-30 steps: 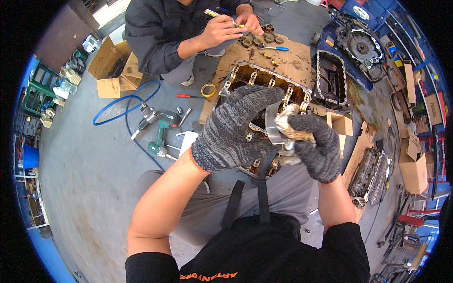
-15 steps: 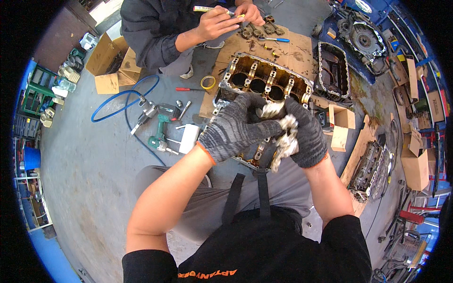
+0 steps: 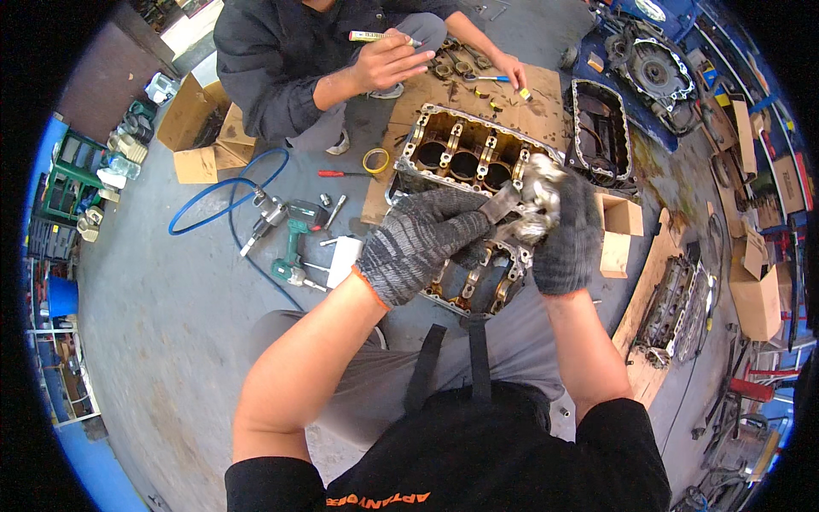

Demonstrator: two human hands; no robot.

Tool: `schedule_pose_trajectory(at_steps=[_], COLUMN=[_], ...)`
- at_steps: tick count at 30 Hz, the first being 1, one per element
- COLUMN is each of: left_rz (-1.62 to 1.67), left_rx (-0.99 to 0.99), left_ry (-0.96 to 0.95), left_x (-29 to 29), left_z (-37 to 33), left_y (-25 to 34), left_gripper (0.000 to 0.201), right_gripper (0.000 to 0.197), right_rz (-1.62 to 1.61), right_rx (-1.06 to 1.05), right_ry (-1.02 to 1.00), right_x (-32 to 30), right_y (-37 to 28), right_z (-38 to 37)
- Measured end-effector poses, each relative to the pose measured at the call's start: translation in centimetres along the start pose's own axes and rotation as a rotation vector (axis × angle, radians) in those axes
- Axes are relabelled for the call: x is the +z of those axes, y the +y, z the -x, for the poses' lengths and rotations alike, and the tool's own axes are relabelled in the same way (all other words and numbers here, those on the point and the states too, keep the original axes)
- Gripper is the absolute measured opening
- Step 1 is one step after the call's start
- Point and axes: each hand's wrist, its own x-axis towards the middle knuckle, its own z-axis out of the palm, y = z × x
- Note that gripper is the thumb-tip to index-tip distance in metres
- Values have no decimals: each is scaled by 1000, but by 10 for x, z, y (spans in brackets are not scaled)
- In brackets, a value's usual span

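Observation:
My left hand, in a grey-black knit glove, is closed on a flat grey metal part whose far end goes under a rag. My right hand, gloved alike, grips this crumpled, stained white rag against the metal part; its fingertips are partly hidden. Under both hands lies an engine block with several round bores and oily brown insides. Across from me a person's hand holds a marker pen. That person's other hand reaches to a small yellow piece on the cardboard.
Left of the block lie a green cordless impact wrench, an air tool with a blue hose, a red screwdriver and yellow tape. An oil pan and a cylinder head lie on the right.
The rag and my right hand have moved up and turned, baring the metal part in my left hand. The other person's hands have parted, one going down to the cardboard.

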Motion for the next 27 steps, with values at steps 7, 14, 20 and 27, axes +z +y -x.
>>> schedule_pose_trajectory(at_steps=[7,14,20,27], left_rz=[-6,-114,-553,-478], left_rx=[-129,164,442,386], left_ry=[171,198,177,402], left_x=[14,25,20,24], left_z=[4,11,11,1], left_y=[-1,-9,-15,-23], left_gripper=[18,20,22,18], right_gripper=[30,17,36,17], right_rz=[137,-15,367,66], right_rx=[-551,-138,-573,-202], right_ry=[-173,-54,-274,-103], right_x=[13,31,20,43], right_y=[-21,-33,-10,-13], right_z=[22,17,-1,17])
